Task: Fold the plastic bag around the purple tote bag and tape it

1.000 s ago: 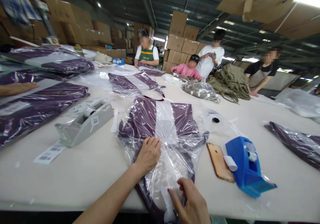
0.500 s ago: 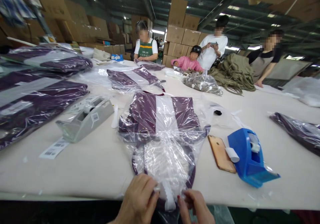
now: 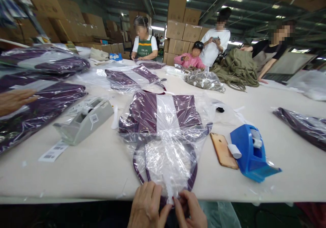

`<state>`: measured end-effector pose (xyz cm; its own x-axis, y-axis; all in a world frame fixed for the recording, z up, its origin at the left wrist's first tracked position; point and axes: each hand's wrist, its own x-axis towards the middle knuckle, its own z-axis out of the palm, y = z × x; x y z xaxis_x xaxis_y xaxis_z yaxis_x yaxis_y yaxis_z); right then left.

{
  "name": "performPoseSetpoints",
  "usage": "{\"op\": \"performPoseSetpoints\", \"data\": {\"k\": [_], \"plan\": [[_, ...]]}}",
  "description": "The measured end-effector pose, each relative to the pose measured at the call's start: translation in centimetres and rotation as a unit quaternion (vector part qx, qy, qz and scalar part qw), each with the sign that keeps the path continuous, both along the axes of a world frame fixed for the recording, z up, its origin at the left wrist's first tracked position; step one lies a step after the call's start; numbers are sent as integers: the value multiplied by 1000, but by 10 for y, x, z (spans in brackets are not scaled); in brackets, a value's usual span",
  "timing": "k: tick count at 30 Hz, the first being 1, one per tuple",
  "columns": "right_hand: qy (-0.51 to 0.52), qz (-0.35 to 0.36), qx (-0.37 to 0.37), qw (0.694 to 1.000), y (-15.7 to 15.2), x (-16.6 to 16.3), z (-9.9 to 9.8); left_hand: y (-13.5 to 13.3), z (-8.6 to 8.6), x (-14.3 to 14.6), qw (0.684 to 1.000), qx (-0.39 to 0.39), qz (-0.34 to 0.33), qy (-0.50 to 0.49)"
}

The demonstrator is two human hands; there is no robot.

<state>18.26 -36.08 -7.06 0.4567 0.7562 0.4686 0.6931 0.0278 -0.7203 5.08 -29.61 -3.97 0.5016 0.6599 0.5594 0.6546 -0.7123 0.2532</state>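
A purple handbag point(image 3: 145, 111) with long handles lies inside a clear plastic bag point(image 3: 175, 163) in front of me. White filling or paper shows through the plastic between the handles. My left hand point(image 3: 147, 206) grips the plastic's near end at the table edge. Opposite it, my right hand point(image 3: 190, 210) pinches the same end, thumb and fingers pressed together. A narrow white strip point(image 3: 168, 187) runs down the plastic to where my thumbs nearly meet. What lies under my fingertips is partly hidden.
A grey tape dispenser point(image 3: 85, 121) stands left, beside a barcode label point(image 3: 53, 151). To the right are a gold phone point(image 3: 224, 150) and a blue tape dispenser point(image 3: 254, 153). Wrapped purple bags point(image 3: 46, 99) pile at left, where another person's hand point(image 3: 16, 100) rests. Co-workers stand beyond olive fabric point(image 3: 236, 67).
My hands have drawn closer together at the white strip, which now lies flatter. Another person's hand has appeared over the pile at left. The co-worker at right has raised a hand to the olive fabric.
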Motion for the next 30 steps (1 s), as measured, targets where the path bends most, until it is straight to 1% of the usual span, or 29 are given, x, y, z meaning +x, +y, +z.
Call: {"op": "performPoseSetpoints", "data": {"k": [3,8,12,15,18,20,22,23,25,27,30], "plan": [[-36,-1,-12,999,1,1,0,-3,-5,-6,998,-45,-18,31],[-98,-4,-16,995,9,2,4,-2,-7,-9,995,-69,-52,58],[-116,3,-32,993,12,1,9,2,-8,-6,989,-100,-80,67],[-121,14,-40,992,12,1,7,2,-8,-6,992,-92,-78,39],[-129,25,-34,991,11,2,2,1,-4,-7,993,-78,-82,-32],[-126,42,-14,991,12,2,-1,-1,-1,-7,985,-103,-105,-90],[-129,61,3,990,14,1,-3,0,-1,-5,974,-132,-132,-128],[-136,69,10,988,14,0,-3,0,-2,-4,971,-136,-144,-134],[-160,80,21,984,15,-1,-3,1,-7,0,972,-119,-157,-129],[-166,96,26,981,14,-2,-4,2,-13,2,976,-98,-157,-115],[-95,112,32,989,9,0,-2,1,-18,3,979,-91,-149,-101]]}}
